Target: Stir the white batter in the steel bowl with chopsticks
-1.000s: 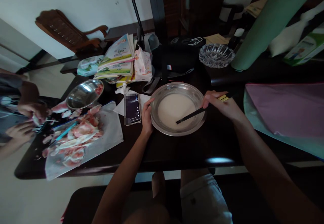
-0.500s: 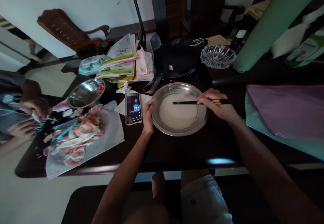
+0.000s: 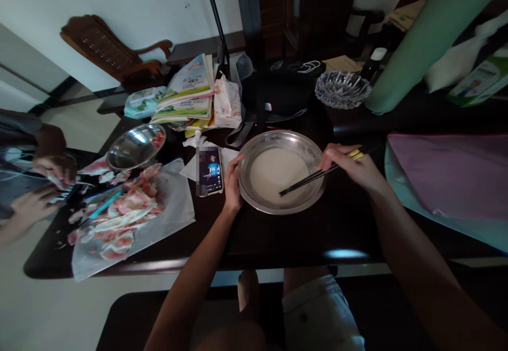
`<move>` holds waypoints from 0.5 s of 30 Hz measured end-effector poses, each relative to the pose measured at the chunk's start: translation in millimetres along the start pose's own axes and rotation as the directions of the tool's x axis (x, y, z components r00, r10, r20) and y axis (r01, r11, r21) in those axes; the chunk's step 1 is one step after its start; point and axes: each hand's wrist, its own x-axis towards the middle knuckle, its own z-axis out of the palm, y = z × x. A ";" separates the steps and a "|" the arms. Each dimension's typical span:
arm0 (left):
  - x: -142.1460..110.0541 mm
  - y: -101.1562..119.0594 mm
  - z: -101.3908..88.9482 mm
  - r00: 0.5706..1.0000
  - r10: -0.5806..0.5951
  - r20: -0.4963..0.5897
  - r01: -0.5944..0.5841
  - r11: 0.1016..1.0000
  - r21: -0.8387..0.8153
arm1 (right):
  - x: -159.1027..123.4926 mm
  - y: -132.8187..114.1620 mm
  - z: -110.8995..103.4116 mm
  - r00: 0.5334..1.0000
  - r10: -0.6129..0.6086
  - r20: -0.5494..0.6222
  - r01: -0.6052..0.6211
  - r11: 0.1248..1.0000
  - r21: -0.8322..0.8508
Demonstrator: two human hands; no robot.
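A wide steel basin [image 3: 305,147] with pale, milky batter [image 3: 273,171] sits on the dark table [image 3: 278,234] in front of me. My left hand [image 3: 232,184] grips the basin's left rim. My right hand [image 3: 351,165] is closed on a pair of dark chopsticks [image 3: 307,180] with yellow tops. Their tips dip into the batter near the basin's front right. A lit phone [image 3: 210,170] lies just left of my left hand.
At the left, another person's hands [image 3: 47,181] work over a sheet with pink meat slices [image 3: 123,213] beside a smaller steel bowl [image 3: 133,147]. Books [image 3: 184,94], a glass ashtray [image 3: 342,89], a green roll [image 3: 420,38] and pink paper [image 3: 452,173] crowd the back and right.
The chopsticks swung from the front of the batter to its far side and back to the front right. My left hand stayed on the rim. The other person's hands shifted slightly.
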 end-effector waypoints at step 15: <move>0.6 -3.2 1.3 0.999 -0.047 -0.008 0.046 0.996 -0.070 | 2.4 11.3 5.4 0.978 -0.178 -0.108 0.137 0.940 -0.313</move>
